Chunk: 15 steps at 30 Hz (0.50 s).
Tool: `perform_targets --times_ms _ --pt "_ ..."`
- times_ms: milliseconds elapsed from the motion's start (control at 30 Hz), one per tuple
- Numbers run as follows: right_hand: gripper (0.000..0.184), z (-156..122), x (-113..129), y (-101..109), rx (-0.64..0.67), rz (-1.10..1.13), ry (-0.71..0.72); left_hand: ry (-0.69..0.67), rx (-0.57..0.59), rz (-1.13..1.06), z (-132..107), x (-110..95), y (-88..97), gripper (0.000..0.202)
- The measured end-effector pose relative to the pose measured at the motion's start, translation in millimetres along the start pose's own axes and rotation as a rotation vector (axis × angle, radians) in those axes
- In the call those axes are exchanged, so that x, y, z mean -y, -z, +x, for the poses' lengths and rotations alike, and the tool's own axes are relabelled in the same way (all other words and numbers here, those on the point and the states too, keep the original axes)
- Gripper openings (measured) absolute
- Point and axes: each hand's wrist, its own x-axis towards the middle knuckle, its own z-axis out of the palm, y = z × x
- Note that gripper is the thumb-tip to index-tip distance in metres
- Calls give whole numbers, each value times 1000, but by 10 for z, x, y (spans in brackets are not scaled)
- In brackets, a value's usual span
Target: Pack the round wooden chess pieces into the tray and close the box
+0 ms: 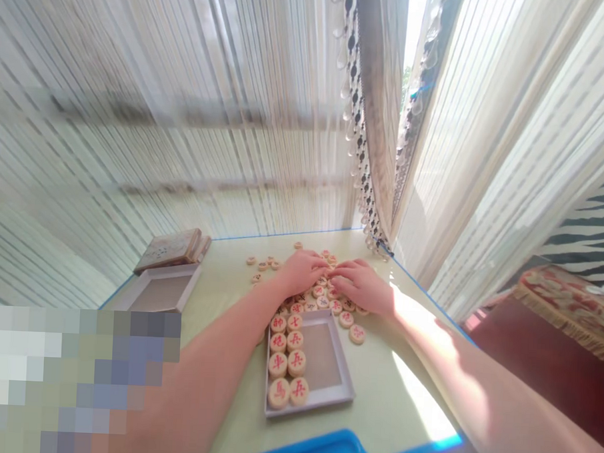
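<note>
My left hand (pixel 303 272) lies over the far side of a heap of round wooden Chinese chess pieces (pixel 322 302), its fingers stretched out to the right. From the other side my right hand (pixel 362 286) reaches into the same heap, fingers apart and pointing left. Both hands look open, though the fingertips partly cover the pieces beneath them. Nearer to me is a shallow white box (pixel 345 382), with two columns of red-marked chess pieces (pixel 297 362) along its left side. The right part of its floor is bare.
A second shallow box (pixel 164 290) lies at the left, beside a brown patterned box (pixel 168 247). Several loose pieces (pixel 263 266) are scattered at the back. The pale table (pixel 389 404) has a blue edge with a moulded recess (pixel 322 449). String curtains (pixel 210 149) hang close behind.
</note>
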Motion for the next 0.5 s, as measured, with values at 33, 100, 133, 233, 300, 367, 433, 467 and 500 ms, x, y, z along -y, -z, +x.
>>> perform_targets --times_ms 33,100,133,233,300,367,433,467,500 --pt "32 -4 -3 -5 -15 -11 -17 -8 18 21 0 -16 -7 26" --pt "33 -13 -8 -15 -32 -15 -49 -14 37 56 3 -41 -17 26" --pt "33 -17 -8 -19 -37 -12 -63 -18 38 64 4 -49 -19 26" --pt "31 -23 8 -23 -42 -10 -94 -22 34 50 12 -54 -15 25" --pt "30 -25 21 -24 -40 -16 -97 -4 22 26 19 -47 -4 25" --pt "31 -28 21 -30 -40 -21 -88 29 10 4 24 -38 12 25" --pt "33 -34 7 -38 -46 -27 -85 52 14 -10 24 -28 34 25" --pt "34 -38 -2 -41 -48 -32 -84 58 23 -16 23 -23 46 24" --pt "35 -42 -11 -42 -51 -36 -87 57 37 -23 19 -18 59 23"
